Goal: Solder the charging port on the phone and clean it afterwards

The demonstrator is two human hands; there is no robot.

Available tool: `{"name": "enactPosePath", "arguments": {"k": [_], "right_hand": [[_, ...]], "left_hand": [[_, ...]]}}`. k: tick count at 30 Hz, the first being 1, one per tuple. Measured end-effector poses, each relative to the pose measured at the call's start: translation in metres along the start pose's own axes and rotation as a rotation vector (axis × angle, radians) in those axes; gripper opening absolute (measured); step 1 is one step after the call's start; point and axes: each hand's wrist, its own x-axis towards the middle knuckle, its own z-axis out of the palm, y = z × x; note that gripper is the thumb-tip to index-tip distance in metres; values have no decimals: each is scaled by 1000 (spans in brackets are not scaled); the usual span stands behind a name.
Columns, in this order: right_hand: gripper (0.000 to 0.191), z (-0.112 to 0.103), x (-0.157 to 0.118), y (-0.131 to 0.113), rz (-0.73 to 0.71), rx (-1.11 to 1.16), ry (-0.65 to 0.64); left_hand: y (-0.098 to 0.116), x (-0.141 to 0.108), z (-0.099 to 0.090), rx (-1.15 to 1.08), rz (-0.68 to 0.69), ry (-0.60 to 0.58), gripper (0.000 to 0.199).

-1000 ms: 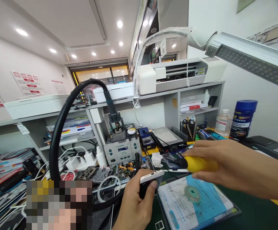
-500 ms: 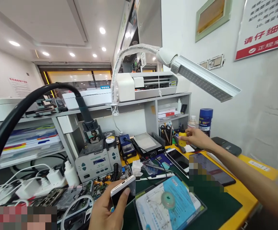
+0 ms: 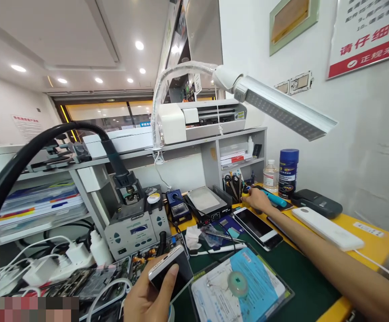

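My left hand [image 3: 152, 290] is closed round a smartphone [image 3: 174, 275] with a white edge and dark screen, its port end tilted up. My right hand [image 3: 258, 200] reaches to the back of the bench, fingers closed at a small yellow bottle [image 3: 245, 191] that they partly hide. Beside that hand lies a turquoise cylindrical thing [image 3: 275, 198]. A white-framed phone [image 3: 256, 224] rests on the mat in front of the right hand. Closer to me, a clear-edged tray with a blue and white sheet [image 3: 261, 273] carries a round greenish disc [image 3: 237, 284].
A hot-air station [image 3: 137, 235], a blue soldering controller [image 3: 178, 208] and a flat heating plate [image 3: 207, 201] line the back. A lamp [image 3: 284, 107] overhangs the right side. A blue can [image 3: 288, 174] and a white slab-shaped device [image 3: 327, 228] stand or lie at right.
My right hand has moved left and slightly down with the yellow bottle, towards the pen holder. The left hand still holds the smartphone, now showing more of its screen.
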Motion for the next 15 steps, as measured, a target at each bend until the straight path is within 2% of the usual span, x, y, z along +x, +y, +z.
{"name": "enactPosePath", "arguments": {"k": [4,9,15], "right_hand": [[35,6,4,5,7,-29,-6],[35,11,7,7,-11,-10,21],[37,-16,-12,-4,-73,142,206]], "left_hand": [[2,2,-1,-3,15,-16,38],[-4,3,-2,0,14,-164,32],[-7,-1,3,-20,-33,-226,30]]}}
